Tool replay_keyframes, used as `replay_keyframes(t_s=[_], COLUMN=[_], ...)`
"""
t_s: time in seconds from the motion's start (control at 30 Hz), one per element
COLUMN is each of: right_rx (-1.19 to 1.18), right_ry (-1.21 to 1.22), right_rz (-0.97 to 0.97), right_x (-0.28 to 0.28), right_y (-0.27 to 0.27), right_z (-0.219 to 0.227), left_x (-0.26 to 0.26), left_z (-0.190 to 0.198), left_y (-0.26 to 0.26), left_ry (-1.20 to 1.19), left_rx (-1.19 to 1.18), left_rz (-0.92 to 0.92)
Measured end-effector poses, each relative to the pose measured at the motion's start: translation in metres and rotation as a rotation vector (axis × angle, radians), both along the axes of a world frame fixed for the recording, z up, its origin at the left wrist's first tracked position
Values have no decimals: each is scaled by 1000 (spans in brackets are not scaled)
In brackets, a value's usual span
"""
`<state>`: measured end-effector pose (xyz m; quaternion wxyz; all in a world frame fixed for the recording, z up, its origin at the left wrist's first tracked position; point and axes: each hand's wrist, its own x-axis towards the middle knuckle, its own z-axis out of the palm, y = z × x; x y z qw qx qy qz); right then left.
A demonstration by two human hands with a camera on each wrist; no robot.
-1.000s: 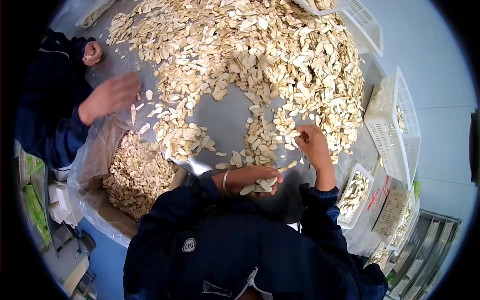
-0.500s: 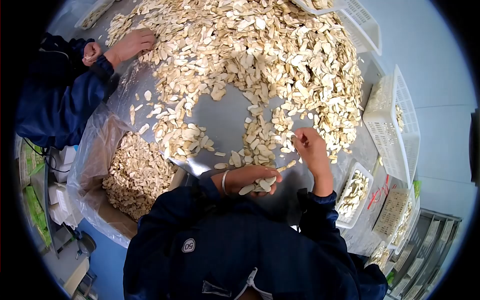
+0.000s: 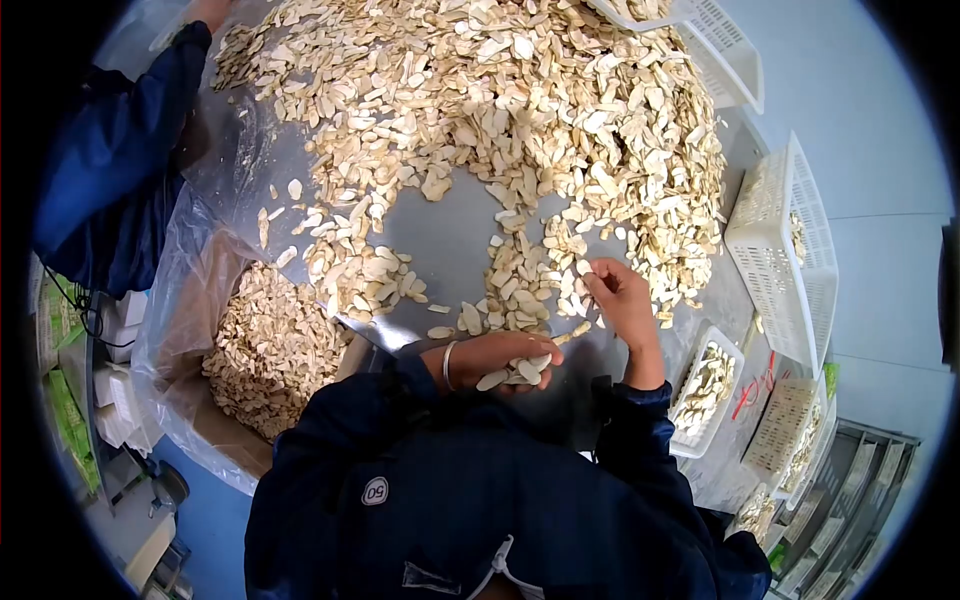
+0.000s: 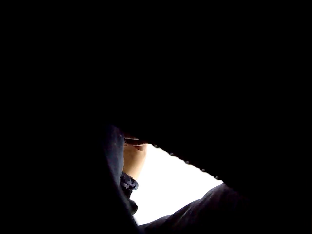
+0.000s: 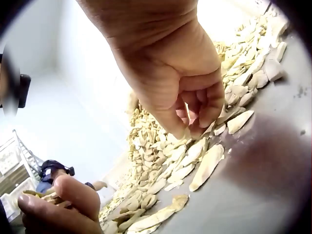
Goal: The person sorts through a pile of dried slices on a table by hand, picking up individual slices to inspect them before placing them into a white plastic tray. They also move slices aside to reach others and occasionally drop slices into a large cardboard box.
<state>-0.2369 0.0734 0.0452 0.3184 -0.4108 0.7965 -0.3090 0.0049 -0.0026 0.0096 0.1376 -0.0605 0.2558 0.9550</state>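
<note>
Pale dried slices [image 3: 480, 100] lie heaped on the grey metal table [image 3: 430, 240]. My left hand [image 3: 490, 358], palm up near my body, holds several slices [image 3: 522, 372] in its curled fingers. To its right, at the near edge of the heap, my right hand [image 3: 622, 300] pinches a small slice [image 3: 584, 267] between thumb and finger. The right wrist view has the right hand [image 5: 170, 73] reaching down with its fingertips at the slices [image 5: 192, 151], and the left hand [image 5: 68, 209] around its slices at lower left. Darkness and cloth fill most of the left wrist view.
A plastic-lined box of slices [image 3: 275, 350] stands at left, below another person's sleeve [image 3: 120, 160]. On the right are a small white tray [image 3: 735, 365], a large white basket [image 3: 760, 240], more baskets and a red cord [image 3: 745, 397].
The other person's arm has swung from the heap toward the upper left. My right hand has shifted slightly left and down from the slices, while my left hand has barely moved.
</note>
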Motion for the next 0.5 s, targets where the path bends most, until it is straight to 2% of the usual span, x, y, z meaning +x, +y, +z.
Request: replay_keyframes(t_s=[0.13,0.5], right_rx=[-64,-99], right_ry=[-325,-443], right_rz=[-85,-42], right_x=[-3,-2], right_y=[4,6], right_z=[-9,-3], left_x=[-1,-2], left_z=[0,-1], left_y=[1,1], left_ry=[4,-4], left_rx=[-3,-24], left_rz=[-2,2])
